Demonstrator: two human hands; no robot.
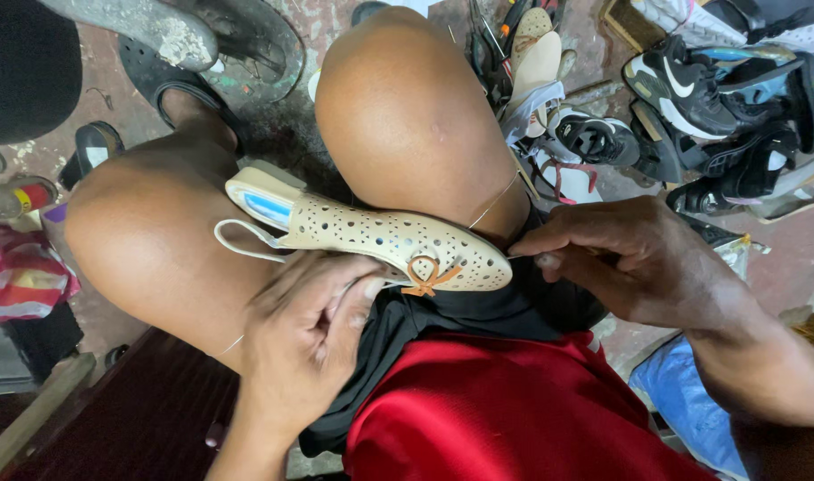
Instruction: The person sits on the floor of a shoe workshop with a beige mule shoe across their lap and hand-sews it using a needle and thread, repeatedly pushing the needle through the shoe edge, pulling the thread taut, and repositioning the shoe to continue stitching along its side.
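Observation:
A beige perforated flat shoe (380,239) with a small brown bow at its toe and a heel strap lies across my lap between my bare knees. My left hand (309,330) cups it from below, near the middle of the sole. My right hand (625,258) is at the shoe's toe, fingertips pinched together on what looks like a needle or thin thread; the pinched thing itself is too small to make out. A fine pale thread (494,203) runs up along my right knee.
A heap of shoes and sandals, with black sneakers (692,89), lies on the floor at the upper right. Black sandals (171,76) are at the upper left. Red-striped cloth (15,272) sits at the left, a blue bag (683,392) at the lower right.

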